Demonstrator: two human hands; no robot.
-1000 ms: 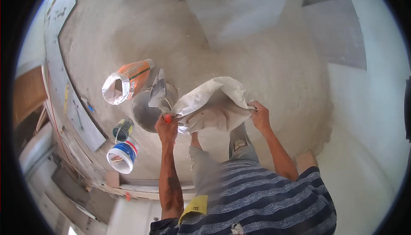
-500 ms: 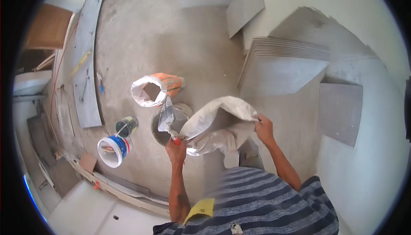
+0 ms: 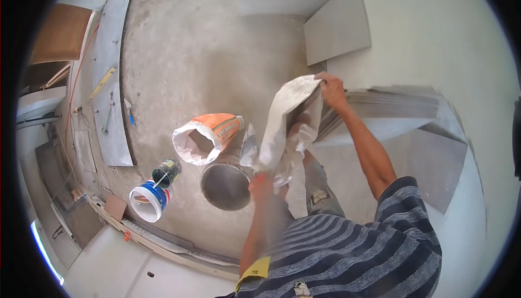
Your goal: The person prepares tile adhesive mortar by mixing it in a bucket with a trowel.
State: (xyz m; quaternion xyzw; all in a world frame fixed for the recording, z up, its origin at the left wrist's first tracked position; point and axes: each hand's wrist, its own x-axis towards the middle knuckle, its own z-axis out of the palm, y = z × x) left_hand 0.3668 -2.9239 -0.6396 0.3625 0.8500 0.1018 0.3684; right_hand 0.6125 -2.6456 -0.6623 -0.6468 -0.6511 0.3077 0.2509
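Observation:
A pale, open-mouthed sack [image 3: 282, 121] hangs between my hands, right of a round grey bucket [image 3: 225, 186]. My right hand [image 3: 332, 89] is closed on the sack's upper rim. Low on the sack, my left hand [image 3: 261, 186] is closed and partly blurred, beside the bucket's right edge. A trowel-like grey blade [image 3: 249, 149] sticks up from near my left hand, over the bucket's rim. Behind the bucket lies an orange and white bag [image 3: 222, 127] with its mouth open.
A white and blue bucket [image 3: 147, 201] and a dark green can [image 3: 166, 172] stand at the left. Stacked tiles [image 3: 388, 104] lean at the right, near a single grey tile [image 3: 337, 24]. A long grey board [image 3: 108, 97] lies along the left.
My right hand has lifted the sack's rim upward, so the sack hangs more upright. My left hand has moved right, off the bucket, and more of the bucket shows.

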